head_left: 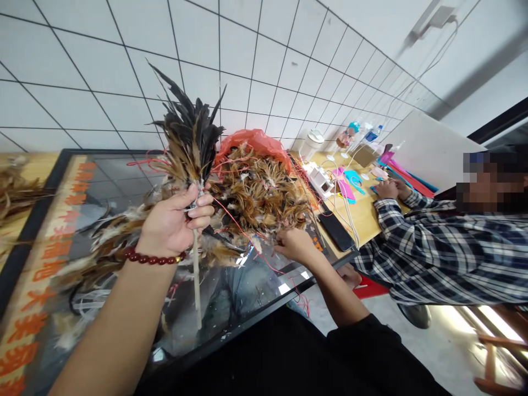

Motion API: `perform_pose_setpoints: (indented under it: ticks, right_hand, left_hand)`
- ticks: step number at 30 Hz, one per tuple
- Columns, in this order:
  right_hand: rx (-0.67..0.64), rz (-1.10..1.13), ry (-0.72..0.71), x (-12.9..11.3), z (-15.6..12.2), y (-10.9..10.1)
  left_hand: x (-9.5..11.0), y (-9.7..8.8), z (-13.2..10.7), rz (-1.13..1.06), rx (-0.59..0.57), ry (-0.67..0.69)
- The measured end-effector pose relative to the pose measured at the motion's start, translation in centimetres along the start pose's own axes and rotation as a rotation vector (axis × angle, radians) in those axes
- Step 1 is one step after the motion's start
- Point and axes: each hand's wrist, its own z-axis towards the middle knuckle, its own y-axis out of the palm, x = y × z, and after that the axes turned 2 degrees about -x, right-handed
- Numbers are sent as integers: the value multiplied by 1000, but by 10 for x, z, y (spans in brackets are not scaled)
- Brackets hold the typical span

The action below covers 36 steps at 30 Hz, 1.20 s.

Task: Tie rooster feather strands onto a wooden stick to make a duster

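My left hand (177,214) is wrapped round the thin pale stick (197,286) of a feather duster, its fingers closed just under the feathers. Dark and brown feathers (193,137) fan upward from the stick's top. Red string (235,220) runs from the duster down to the right, across the glass. My right hand (295,243) is at the near edge of a heap of brown feather bunches (264,187) in a red plastic bag (251,140). Its fingers are curled in, and what they pinch, if anything, is hidden.
Loose feathers (119,236) cover the left of the glass-topped table (264,297). A phone (336,228), a power strip (320,181) and a white cup (312,144) are to the right. A person in a checked shirt (437,236) sits beyond, hands on the wooden tabletop.
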Motion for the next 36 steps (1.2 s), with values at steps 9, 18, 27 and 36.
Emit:
perform_pose_setpoints:
  ticks: [9,18,27,36]
  right_hand:
    - [422,342,-349,6,-9,-51]
    - [635,46,-1035,-44,38,-120]
    - [638,-46,-1131,-41,61,-126]
    - [970,33,-865,-30,62,-91]
  left_hand:
    - [-7,0,5,-105,20,-134]
    - [-22,-5,12,-53,89,-225]
    - [-20,-9,7,-21,-160,-379]
    - [-28,-13,10,4,-210,-174]
